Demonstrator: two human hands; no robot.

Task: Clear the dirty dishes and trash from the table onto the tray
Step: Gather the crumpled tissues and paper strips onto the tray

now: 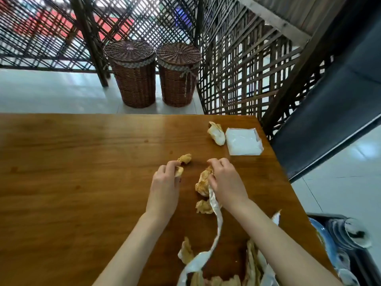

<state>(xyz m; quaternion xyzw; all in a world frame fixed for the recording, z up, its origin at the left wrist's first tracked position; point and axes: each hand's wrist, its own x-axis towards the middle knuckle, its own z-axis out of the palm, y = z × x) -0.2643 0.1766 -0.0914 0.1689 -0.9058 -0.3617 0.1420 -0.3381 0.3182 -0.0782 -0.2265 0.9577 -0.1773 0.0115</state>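
On the brown wooden table (82,172) lie several crumpled, orange-stained napkins. My left hand (165,182) pinches one small stained napkin (179,171), and another wad (185,158) lies just beyond its fingers. My right hand (224,180) grips a larger stained napkin (203,182) together with a long white paper strip (216,223) that trails down toward me. One more wad (204,207) lies under my right wrist. A further stained napkin (216,133) sits at the far right, beside a white napkin pack (243,142). More dirty napkins (186,252) pile at the near edge.
A dark tray (369,267) holding blue-and-white dishes (350,234) stands low at the right, off the table's corner. Two lidded wicker baskets (134,73) stand on the floor beyond the table, in front of a lattice screen. A dark bench runs along the right.
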